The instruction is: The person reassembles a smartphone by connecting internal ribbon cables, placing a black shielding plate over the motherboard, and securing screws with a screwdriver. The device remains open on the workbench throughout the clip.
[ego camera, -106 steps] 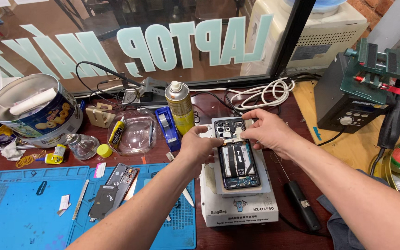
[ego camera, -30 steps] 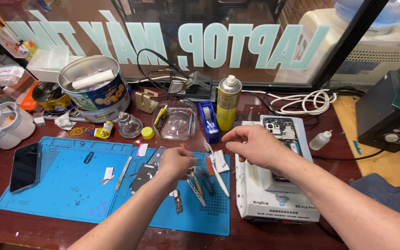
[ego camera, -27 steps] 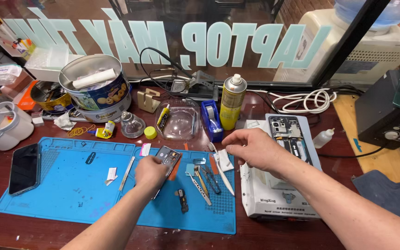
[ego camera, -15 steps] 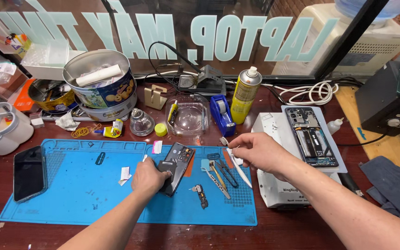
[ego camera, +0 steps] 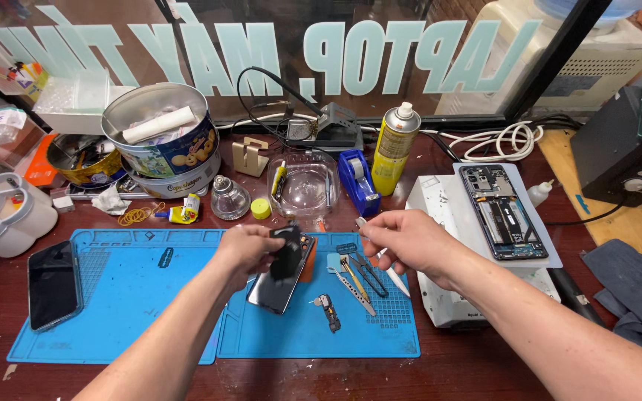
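Over the blue mat [ego camera: 128, 312], left hand [ego camera: 243, 249] fingers clamp a dark phone panel [ego camera: 280, 271] tilted for inspection; right hand [ego camera: 403, 238] fingers seemingly pinch a white tool [ego camera: 391, 275].

A: What can't you make out?

B: The left hand [ego camera: 245, 249] covers the upper edge of the dark panel [ego camera: 280, 271], and the panel is motion-blurred, so its surface detail is lost.

A: And the right hand [ego camera: 403, 239]?

B: Its fingers are pinched, but whatever sits between them is too small to tell. It also hides the top of the white tool [ego camera: 389, 273].

A: Anything cut off?

B: The black box [ego camera: 618, 152] runs past the right edge, the white cup [ego camera: 9, 223] past the left. The tin's [ego camera: 161, 141] contents are mostly hidden.
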